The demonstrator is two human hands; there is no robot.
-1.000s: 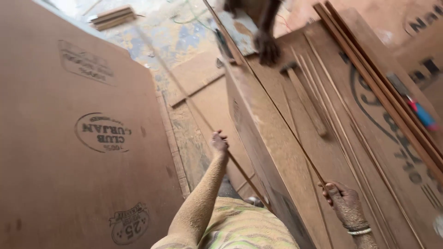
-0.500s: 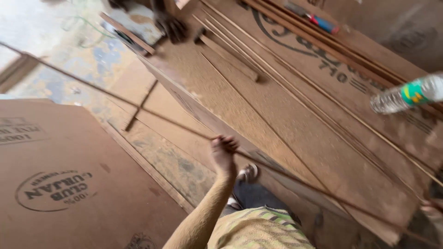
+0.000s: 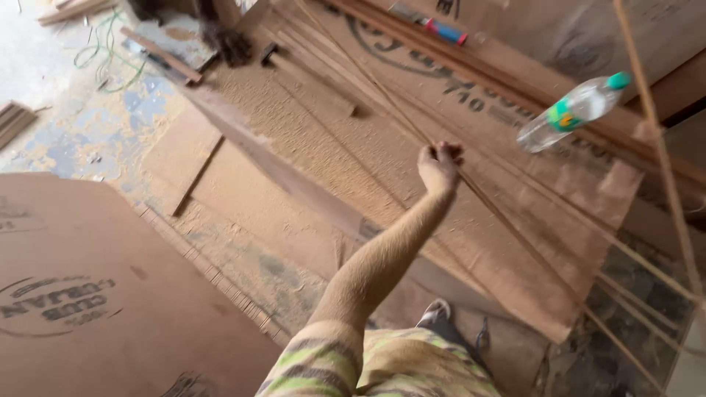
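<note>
My left hand [image 3: 440, 163] is stretched out in front of me with its fingers closed around a long thin wooden strip [image 3: 515, 228]. The strip runs from the upper middle, through the fist, down to the lower right. It crosses above a sawdust-covered plywood board [image 3: 316, 140] that lies on the workbench. More thin strips [image 3: 346, 66] lie flat on that board, just beyond the hand. Another thin strip [image 3: 665, 169] slants down the right edge. My right hand is out of the picture.
A plastic water bottle [image 3: 573, 114] with a green cap lies on the board at the right. A large stamped plywood sheet [image 3: 88, 309] fills the lower left. Wood battens [image 3: 162, 53] and offcuts lie on the dusty floor at top left. My shoe [image 3: 435, 312] shows below.
The view has swung right and down over the workbench. My left hand has moved forward and right along the thin strip, keeping its grip. My right hand has left the picture.
</note>
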